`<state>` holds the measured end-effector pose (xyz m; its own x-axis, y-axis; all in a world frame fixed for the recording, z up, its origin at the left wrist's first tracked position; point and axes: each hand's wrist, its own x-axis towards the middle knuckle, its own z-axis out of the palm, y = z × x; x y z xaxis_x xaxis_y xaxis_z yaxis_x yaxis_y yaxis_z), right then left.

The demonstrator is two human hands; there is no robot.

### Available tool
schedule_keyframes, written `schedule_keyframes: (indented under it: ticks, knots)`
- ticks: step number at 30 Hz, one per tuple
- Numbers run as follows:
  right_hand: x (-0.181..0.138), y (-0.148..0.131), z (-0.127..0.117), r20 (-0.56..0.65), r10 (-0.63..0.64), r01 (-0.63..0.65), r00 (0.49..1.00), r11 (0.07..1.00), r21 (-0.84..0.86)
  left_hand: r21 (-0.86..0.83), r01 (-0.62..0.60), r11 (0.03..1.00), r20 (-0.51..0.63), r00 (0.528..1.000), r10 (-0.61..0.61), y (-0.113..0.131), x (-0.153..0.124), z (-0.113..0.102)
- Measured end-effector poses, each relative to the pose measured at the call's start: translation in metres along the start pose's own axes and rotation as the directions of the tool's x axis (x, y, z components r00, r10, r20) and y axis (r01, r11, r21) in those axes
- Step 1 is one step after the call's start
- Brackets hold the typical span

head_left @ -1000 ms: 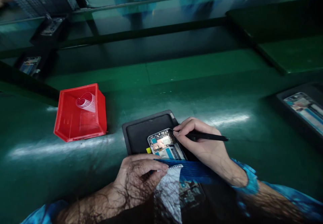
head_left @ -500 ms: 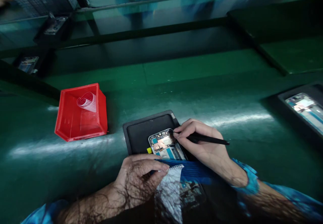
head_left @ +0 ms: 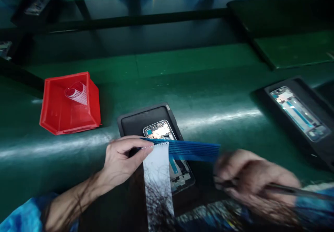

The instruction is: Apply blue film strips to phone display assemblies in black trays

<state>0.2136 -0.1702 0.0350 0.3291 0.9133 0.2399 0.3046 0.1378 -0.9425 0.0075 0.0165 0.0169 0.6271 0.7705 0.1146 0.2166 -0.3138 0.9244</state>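
Note:
My left hand (head_left: 122, 159) pinches the left end of a blue strip of stickers (head_left: 195, 151) and the top of a white, hole-edged paper strip (head_left: 158, 172) that hangs down from it. Behind these strips lies an opened phone (head_left: 158, 129) with bare inner parts, its middle partly hidden. The phone rests in a black tray (head_left: 142, 117). My right hand (head_left: 257, 178), smeared by motion, is closed around a slim dark pen-like tool (head_left: 284, 189) near the strip's right end. Whether it touches the strip I cannot tell.
A red bin (head_left: 61, 118) with a curled white perforated sheet (head_left: 78, 93) inside stands to the left. At the right, another opened phone (head_left: 300, 111) lies in a black tray (head_left: 315, 101). A raised green board (head_left: 294, 52) is at the back right.
My left hand has lifted the blue strip up across the phone. My right hand has left the phone's top corner and moved right and down with the tool. The view has shifted.

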Motion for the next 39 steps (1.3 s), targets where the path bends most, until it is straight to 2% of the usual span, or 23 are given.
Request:
schedule_keyframes:
  ticks: [3,9,17,21,28,39]
  knots:
    - [-0.006,0.012,0.01,0.159,0.017,-0.019,0.987,1.0,0.01,-0.041,0.053,0.998,-0.005,0.999,-0.053,0.0,0.002,-0.002]
    - [-0.008,0.029,0.02,0.327,0.039,-0.033,0.944,0.999,-0.023,-0.17,0.104,0.98,-0.035,0.993,-0.111,-0.001,0.005,-0.003]
    - [-0.004,0.025,0.02,0.342,0.08,-0.076,0.936,0.997,-0.026,-0.157,0.111,0.981,-0.031,0.993,-0.117,-0.004,0.002,-0.004]
    - [0.0,0.022,0.018,0.378,0.056,-0.041,0.924,0.998,-0.046,-0.082,0.111,0.99,-0.023,0.993,-0.113,-0.004,0.003,-0.005]
    - [-0.005,0.024,0.015,0.412,0.122,-0.092,0.903,0.992,-0.091,-0.049,0.129,0.99,-0.044,0.99,-0.131,-0.001,0.004,-0.004]
    - [-0.013,0.028,0.018,0.371,0.119,-0.11,0.921,0.993,-0.045,-0.066,0.125,0.99,-0.041,0.991,-0.128,0.001,0.006,-0.003]
